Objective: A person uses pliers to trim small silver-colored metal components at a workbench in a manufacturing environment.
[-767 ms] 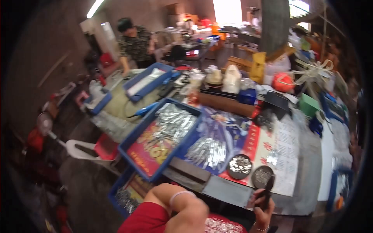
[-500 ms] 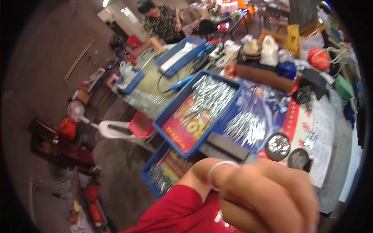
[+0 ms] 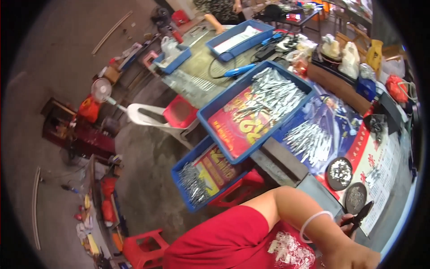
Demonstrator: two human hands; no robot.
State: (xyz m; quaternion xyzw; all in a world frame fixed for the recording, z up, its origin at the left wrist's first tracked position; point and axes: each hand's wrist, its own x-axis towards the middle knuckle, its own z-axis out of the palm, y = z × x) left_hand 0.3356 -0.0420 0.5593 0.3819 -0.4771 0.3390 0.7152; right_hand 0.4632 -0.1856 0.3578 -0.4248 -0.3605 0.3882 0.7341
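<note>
Our right hand sits at the bottom edge, fingers folded into a fist-like grip; we can't tell if it clamps anything, nothing shows inside it. A white bangle rings that wrist. Just past the forearm a second hand, mostly hidden, looks closed on the black handles of a small pair of pliers, nose pointing up toward the dishes, likely kept in hand so parts can be picked straight from them; we take it for our left but can't confirm. Nearest to the plier tip are two round dark dishes of small shiny metal bits, one close, one just beyond, both on the red-and-white printed sheet covering the tabletop, probably to keep loose bits visible. Next out, a loose pile of silver metal strips lies on a blue printed sheet. Left of that, a large blue plastic tray lined with a red poster holds more silver strips heaped at its far end. A second blue tray rests lower, on a red plastic stool, with strips bunched at one side; staged within reach, we'd judge. Beyond: white plastic chair, another person at the far end.
</note>
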